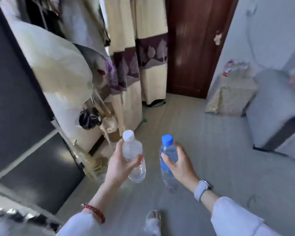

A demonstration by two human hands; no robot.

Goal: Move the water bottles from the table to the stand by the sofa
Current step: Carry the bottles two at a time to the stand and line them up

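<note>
My left hand (121, 164) is wrapped around a clear water bottle with a white cap (132, 150), held upright in front of me. Beside it, my right hand (180, 166) grips a clear water bottle with a blue cap and blue label (168, 151), also upright. Both bottles hang over the grey floor, a short gap between them. At the far right a small stand draped in a pale patterned cloth (232, 94) sits against the wall, with some bottles on top (233, 68). A grey sofa (276, 106) stands just right of it.
A clothes rack with hanging garments and a cream bag (61, 72) lines the left side, next to a dark panel (15, 92). Cream and purple curtains (140, 53) and a brown door (192, 45) close the far end. Grey floor (203, 133) runs between them.
</note>
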